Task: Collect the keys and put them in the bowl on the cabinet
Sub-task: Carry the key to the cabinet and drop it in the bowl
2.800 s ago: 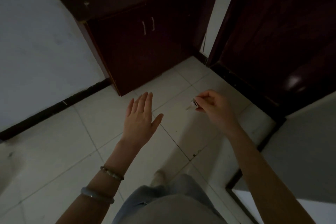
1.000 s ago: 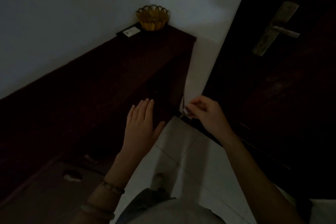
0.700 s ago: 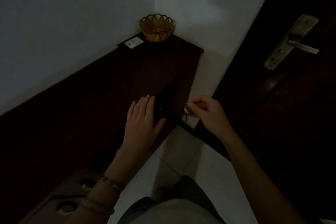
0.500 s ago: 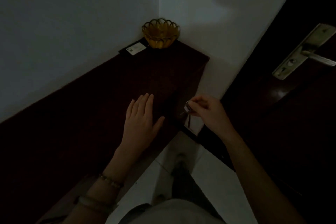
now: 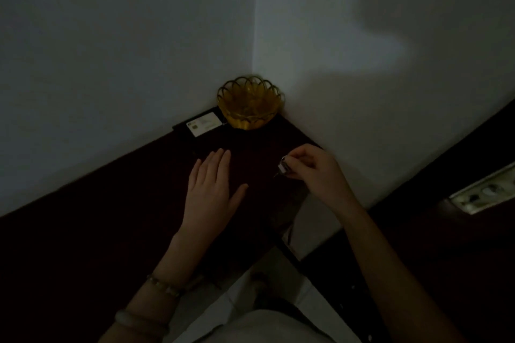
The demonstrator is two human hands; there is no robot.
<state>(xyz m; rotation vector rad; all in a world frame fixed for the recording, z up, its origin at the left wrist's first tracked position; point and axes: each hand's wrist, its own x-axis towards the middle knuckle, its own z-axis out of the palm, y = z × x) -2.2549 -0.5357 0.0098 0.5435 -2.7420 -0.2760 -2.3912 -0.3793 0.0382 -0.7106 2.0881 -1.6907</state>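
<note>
At frame centre-right, the keys (image 5: 283,168) are pinched in the right hand (image 5: 317,172) above the dark cabinet (image 5: 111,231). The left hand (image 5: 211,192) is spread flat, empty. The amber bowl (image 5: 250,103) is seen upper centre, in the corner.

No legible text, card (image 5: 203,125) included.
</note>
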